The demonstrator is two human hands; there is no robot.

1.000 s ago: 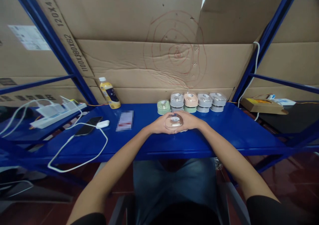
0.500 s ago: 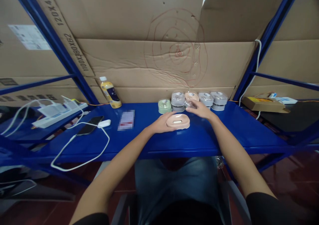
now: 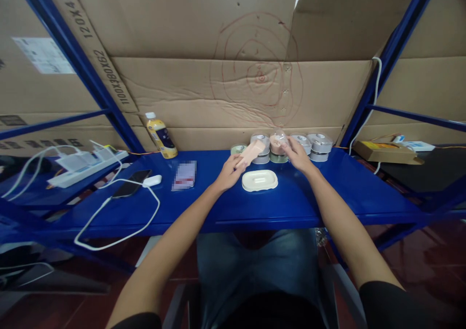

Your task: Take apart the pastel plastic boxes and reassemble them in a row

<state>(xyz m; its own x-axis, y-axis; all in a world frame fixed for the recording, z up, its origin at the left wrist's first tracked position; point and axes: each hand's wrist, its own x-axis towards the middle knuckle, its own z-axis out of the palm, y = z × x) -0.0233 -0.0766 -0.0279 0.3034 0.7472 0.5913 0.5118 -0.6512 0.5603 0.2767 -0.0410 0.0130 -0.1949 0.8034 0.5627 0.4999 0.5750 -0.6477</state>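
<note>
In the head view, my left hand [image 3: 230, 172] grips a pink oval lid [image 3: 251, 153], tilted up on its edge. Under and to the right of it, a cream oval tray [image 3: 259, 180] with a raised middle lies on the blue table. My right hand [image 3: 296, 154] is closed on a clear plastic piece [image 3: 279, 136], whose exact kind I cannot make out, in front of a pink oval container [image 3: 278, 145] in the back row. Grey stacked containers [image 3: 260, 157] stand to its left, partly covered by the lid.
More grey containers [image 3: 320, 146] and a green one [image 3: 238, 149] stand along the cardboard wall. To the left are a yellow-labelled bottle [image 3: 161, 136], a blurred packet [image 3: 184, 175], a phone [image 3: 131, 183] and a looping white cable [image 3: 120, 245].
My left hand has raised the pink lid up and left off the cream tray, uncovering it. My right hand has moved slightly right, and the clear piece now shows before the pink container.
</note>
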